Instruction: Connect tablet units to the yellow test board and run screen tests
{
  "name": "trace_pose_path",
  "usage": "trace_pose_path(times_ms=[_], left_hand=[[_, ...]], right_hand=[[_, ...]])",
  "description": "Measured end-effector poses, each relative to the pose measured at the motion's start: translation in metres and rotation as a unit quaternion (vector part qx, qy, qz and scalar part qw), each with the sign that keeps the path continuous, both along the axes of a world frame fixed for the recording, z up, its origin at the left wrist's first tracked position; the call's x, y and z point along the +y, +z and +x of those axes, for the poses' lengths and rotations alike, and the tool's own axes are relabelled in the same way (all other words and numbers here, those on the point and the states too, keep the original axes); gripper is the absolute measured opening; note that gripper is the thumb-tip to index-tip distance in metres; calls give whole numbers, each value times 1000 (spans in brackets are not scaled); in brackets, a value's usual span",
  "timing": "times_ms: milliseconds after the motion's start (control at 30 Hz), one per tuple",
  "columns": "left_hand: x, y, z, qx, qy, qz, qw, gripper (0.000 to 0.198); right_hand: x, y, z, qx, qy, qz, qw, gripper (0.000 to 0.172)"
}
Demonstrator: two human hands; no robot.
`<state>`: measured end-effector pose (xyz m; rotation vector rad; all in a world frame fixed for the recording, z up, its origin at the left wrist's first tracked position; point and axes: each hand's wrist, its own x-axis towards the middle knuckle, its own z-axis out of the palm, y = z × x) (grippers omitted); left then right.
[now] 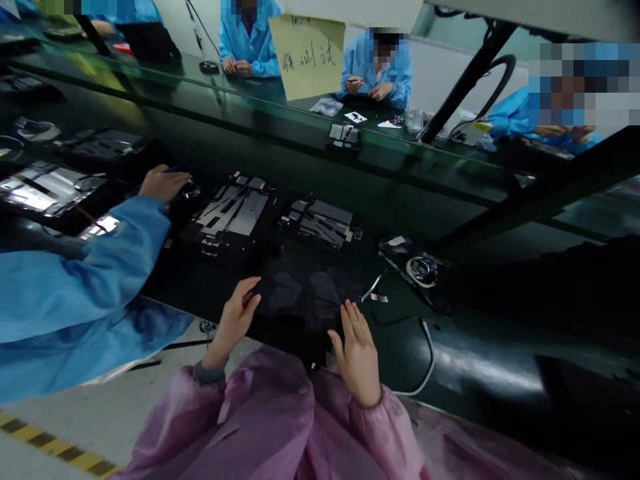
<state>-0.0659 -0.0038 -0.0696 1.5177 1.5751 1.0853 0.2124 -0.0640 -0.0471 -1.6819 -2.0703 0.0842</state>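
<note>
In front of me on the bench lies a dark flat panel (300, 303), tablet-sized, with smudges and paler patches on its upper face. My left hand (237, 320) grips its left edge, thumb and fingers bent there. On the right edge rests my right hand (359, 347), with its fingers stretched out and the thumb apart. Just beyond the panel is an opened tablet-like device (323, 223) with silver plates and dark strips inside. A larger opened device (235, 207) lies to its left. Beside the panel's right edge sits a small silver-and-white strip (379, 298).
A co-worker's hand (164, 183) in a blue sleeve reaches in from the left, near more opened devices (55, 187). A black mouse (395, 245), a tape-like roll (423, 271) and a white cable (431, 357) lie right. Several people sit beyond the shelf (300, 137).
</note>
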Motion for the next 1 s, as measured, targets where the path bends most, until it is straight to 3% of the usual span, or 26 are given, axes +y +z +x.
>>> trace_pose_path(times_ms=[133,300,367,467,600,767,867,1000], left_hand=[[1,-3,-1,-5,-11,2,1000,35],[2,1,1,-5,-7,6,1000,35],[2,3,1,-7,-3,7,1000,35],[2,3,1,-12,1,7,1000,34],[0,0,1,-11,0,5,1000,34],[0,-1,1,-10,-1,8,1000,34],[1,0,0,-11,-6,5,1000,34],[1,0,0,-2,-10,6,1000,34]], right_hand=[[6,14,-20,-3,1,6,1000,57],[23,18,-81,16,139,-10,990,70],[32,12,-94,11,156,-19,988,75],[45,3,-84,-5,111,-25,994,73],[54,-4,-42,-11,48,-9,999,65],[59,-1,-11,-6,-13,-2,1000,65],[59,10,-27,-8,-5,2,1000,70],[47,16,-79,-15,131,-9,991,77]])
